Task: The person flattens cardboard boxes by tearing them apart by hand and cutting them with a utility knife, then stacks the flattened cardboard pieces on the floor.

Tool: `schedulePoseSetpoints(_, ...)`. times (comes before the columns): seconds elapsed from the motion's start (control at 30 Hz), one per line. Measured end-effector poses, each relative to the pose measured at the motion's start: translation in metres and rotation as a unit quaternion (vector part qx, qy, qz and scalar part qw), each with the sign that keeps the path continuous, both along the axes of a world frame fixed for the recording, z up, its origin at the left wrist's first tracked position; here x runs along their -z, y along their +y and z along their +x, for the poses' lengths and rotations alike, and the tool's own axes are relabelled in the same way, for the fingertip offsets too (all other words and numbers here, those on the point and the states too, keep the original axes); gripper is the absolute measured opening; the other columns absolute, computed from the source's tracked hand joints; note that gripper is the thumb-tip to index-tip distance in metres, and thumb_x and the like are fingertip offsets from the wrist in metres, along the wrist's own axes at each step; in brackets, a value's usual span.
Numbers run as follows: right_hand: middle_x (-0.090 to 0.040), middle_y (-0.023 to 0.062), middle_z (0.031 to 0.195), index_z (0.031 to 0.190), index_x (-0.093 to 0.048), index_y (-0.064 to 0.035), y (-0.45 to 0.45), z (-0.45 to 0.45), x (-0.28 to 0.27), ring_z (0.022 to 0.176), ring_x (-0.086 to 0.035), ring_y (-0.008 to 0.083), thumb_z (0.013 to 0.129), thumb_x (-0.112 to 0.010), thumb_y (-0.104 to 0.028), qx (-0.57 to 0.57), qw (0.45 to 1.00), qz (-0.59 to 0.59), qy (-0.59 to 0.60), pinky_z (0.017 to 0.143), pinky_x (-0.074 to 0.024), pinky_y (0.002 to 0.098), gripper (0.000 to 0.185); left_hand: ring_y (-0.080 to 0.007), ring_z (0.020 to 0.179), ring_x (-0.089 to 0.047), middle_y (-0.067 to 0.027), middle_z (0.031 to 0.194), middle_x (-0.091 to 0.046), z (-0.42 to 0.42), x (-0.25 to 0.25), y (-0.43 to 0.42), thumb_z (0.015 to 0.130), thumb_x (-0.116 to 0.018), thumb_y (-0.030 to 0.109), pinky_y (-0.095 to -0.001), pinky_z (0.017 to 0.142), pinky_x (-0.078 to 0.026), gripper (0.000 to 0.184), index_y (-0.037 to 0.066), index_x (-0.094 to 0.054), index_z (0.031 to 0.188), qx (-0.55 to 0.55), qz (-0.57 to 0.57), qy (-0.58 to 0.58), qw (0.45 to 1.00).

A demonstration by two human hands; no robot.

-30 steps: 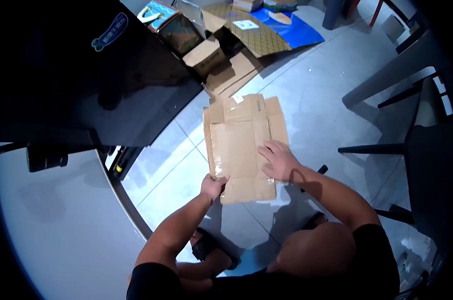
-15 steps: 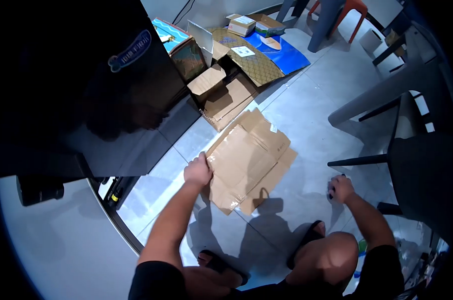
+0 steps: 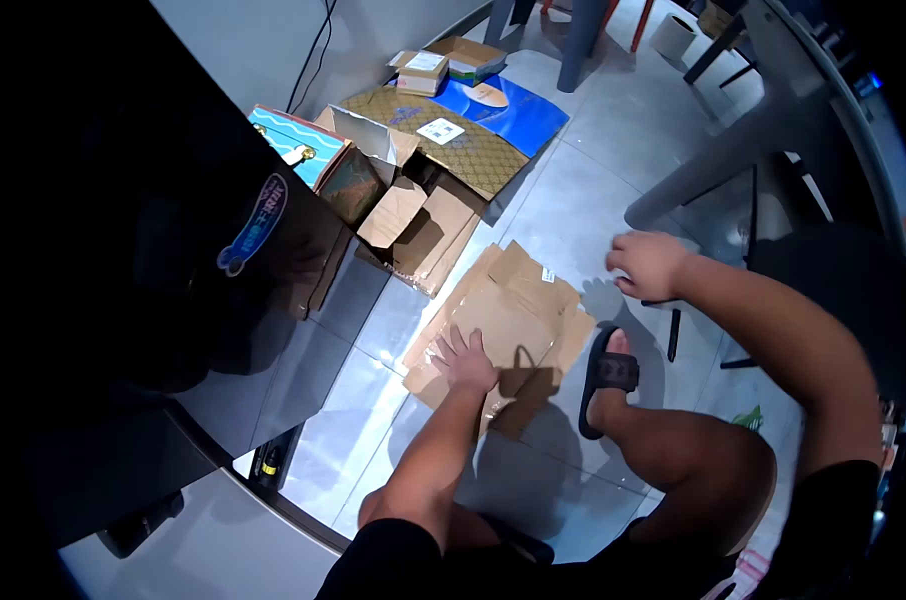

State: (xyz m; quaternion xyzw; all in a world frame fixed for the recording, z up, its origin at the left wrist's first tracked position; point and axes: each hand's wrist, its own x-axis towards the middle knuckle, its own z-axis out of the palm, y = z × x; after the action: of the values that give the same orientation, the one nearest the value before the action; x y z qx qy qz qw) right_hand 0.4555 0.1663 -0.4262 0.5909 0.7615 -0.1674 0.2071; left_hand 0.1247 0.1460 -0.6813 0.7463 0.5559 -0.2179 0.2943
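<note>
My left hand (image 3: 465, 362) presses down on a flattened brown cardboard box (image 3: 518, 310) with its fingers spread. The cardboard lies on the tiled floor, with clear tape along it and a small white label near its far corner. To the right of it my right hand (image 3: 648, 264) hovers above the floor, its fingers loosely bent and apart, with nothing visible in them. A slim black object (image 3: 674, 335) lies on the floor below my right forearm; its kind is unclear.
An open brown box (image 3: 443, 235) stands beyond the cardboard, beside a colourful box (image 3: 298, 145). Behind are a gold-and-blue cardboard sheet (image 3: 493, 135) and small boxes (image 3: 421, 72). A dark glossy cabinet (image 3: 193, 200) stands left, grey table legs (image 3: 693, 185) right. My sandalled foot (image 3: 613, 365) is near the cardboard.
My left hand has moved from the cardboard's left edge onto its top. My right hand has lifted off the floor and moved forward, leaving the slim black object there. The view has turned.
</note>
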Motion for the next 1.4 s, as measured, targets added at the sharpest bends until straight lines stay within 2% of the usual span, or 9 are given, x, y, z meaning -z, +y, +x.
schedulePoseSetpoints(0.07, -0.067, 0.0115, 0.121, 0.118, -0.073, -0.0126, 0.054, 0.008, 0.065, 0.12, -0.065, 0.0351, 0.093, -0.07, -0.027, -0.009, 0.999, 0.031, 0.008, 0.1, -0.0554, 0.0477, 0.029, -0.0509, 0.166, 0.006, -0.0198, 0.182, 0.006, 0.022, 0.015, 0.016, 0.075, -0.091, 0.057, -0.0777, 0.126, -0.005, 0.135, 0.029, -0.006, 0.176, -0.214, -0.084, -0.051, 0.972)
schedulePoseSetpoints(0.3, -0.066, 0.0196, 0.126, 0.132, -0.068, -0.0085, 0.217, 0.016, 0.192, 0.123, -0.063, 0.039, 0.093, -0.071, -0.026, 0.11, 0.938, 0.25, 0.212, 0.105, -0.0533, 0.0485, 0.043, -0.0514, 0.164, 0.017, -0.0217, 0.18, 0.02, 0.069, 0.005, 0.053, 0.066, -0.091, 0.069, -0.0855, 0.119, -0.005, 0.151, 0.03, 0.005, 0.176, -0.334, -0.133, 0.055, 0.931)
schedulePoseSetpoints(0.57, -0.064, 0.0233, 0.135, 0.144, -0.062, -0.0101, 0.42, 0.05, 0.227, 0.129, -0.061, 0.042, 0.087, -0.08, -0.046, 0.189, 0.929, 0.262, 0.18, 0.114, -0.0489, 0.0479, 0.069, -0.0545, 0.163, 0.019, -0.0256, 0.179, 0.021, 0.07, 0.043, 0.058, 0.094, -0.069, 0.063, -0.0862, 0.118, -0.002, 0.121, 0.031, 0.015, 0.174, -0.334, -0.206, 0.128, 0.911)
schedulePoseSetpoints(0.8, -0.016, 0.0365, 0.175, 0.175, -0.02, -0.0331, 0.58, 0.007, 0.206, 0.164, -0.016, 0.0514, 0.06, -0.084, -0.087, 0.202, 0.945, 0.236, 0.103, 0.132, -0.0182, 0.059, 0.143, -0.0653, 0.155, 0.026, -0.0374, 0.172, 0.027, 0.062, 0.031, 0.064, 0.076, -0.083, 0.076, -0.0882, 0.114, 0.002, 0.153, 0.019, 0.023, 0.172, -0.298, -0.251, 0.08, 0.917)
schedulePoseSetpoints(0.83, -0.023, 0.0328, 0.175, 0.176, -0.018, -0.0324, 0.587, 0.001, 0.196, 0.163, -0.024, 0.0479, 0.062, -0.083, -0.086, 0.21, 0.953, 0.216, 0.024, 0.131, -0.0228, 0.0564, 0.142, -0.0659, 0.155, 0.026, -0.0384, 0.172, 0.027, 0.062, 0.037, 0.057, 0.072, -0.084, 0.077, -0.089, 0.113, 0.003, 0.157, 0.017, 0.021, 0.172, -0.289, -0.243, 0.073, 0.923)
schedulePoseSetpoints(0.93, -0.04, 0.0236, 0.171, 0.175, -0.022, -0.0293, 0.635, 0.033, 0.247, 0.155, -0.044, 0.0418, 0.067, -0.078, -0.086, 0.197, 0.956, 0.128, 0.178, 0.125, -0.0371, 0.0526, 0.134, -0.0671, 0.154, 0.027, -0.0382, 0.171, 0.028, 0.057, 0.052, 0.047, 0.069, -0.085, 0.078, -0.092, 0.109, 0.004, 0.158, 0.018, 0.017, 0.173, -0.292, -0.225, 0.055, 0.928)
schedulePoseSetpoints(1.03, -0.044, 0.0234, 0.168, 0.174, -0.029, -0.0295, 0.619, 0.023, 0.246, 0.152, -0.048, 0.0422, 0.068, -0.077, -0.087, 0.193, 0.959, 0.14, 0.156, 0.123, -0.0387, 0.0542, 0.13, -0.0678, 0.154, 0.026, -0.037, 0.171, 0.029, 0.059, 0.046, 0.05, 0.07, -0.085, 0.077, -0.0941, 0.106, 0.005, 0.155, 0.02, 0.016, 0.174, -0.289, -0.226, 0.042, 0.929)
schedulePoseSetpoints(1.2, -0.056, 0.0228, 0.156, 0.168, -0.04, -0.0299, 0.587, 0.021, 0.24, 0.143, -0.056, 0.0413, 0.074, -0.08, -0.069, 0.23, 0.937, 0.192, 0.179, 0.119, -0.0446, 0.0539, 0.109, -0.068, 0.153, 0.027, -0.0378, 0.171, 0.029, 0.06, 0.046, 0.048, 0.072, -0.084, 0.078, -0.0934, 0.107, 0.004, 0.156, 0.018, 0.017, 0.173, -0.281, -0.211, 0.045, 0.935)
schedulePoseSetpoints(1.4, -0.064, 0.0219, 0.149, 0.164, -0.043, -0.0264, 0.537, 0.033, 0.236, 0.136, -0.062, 0.0399, 0.092, -0.069, -0.02, 0.147, 0.931, 0.143, 0.301, 0.116, -0.0477, 0.0491, 0.077, -0.0669, 0.153, 0.028, -0.041, 0.17, 0.028, 0.061, 0.035, 0.06, 0.071, -0.086, 0.078, -0.0911, 0.111, 0.002, 0.162, 0.012, 0.023, 0.171, -0.272, -0.225, 0.064, 0.934)
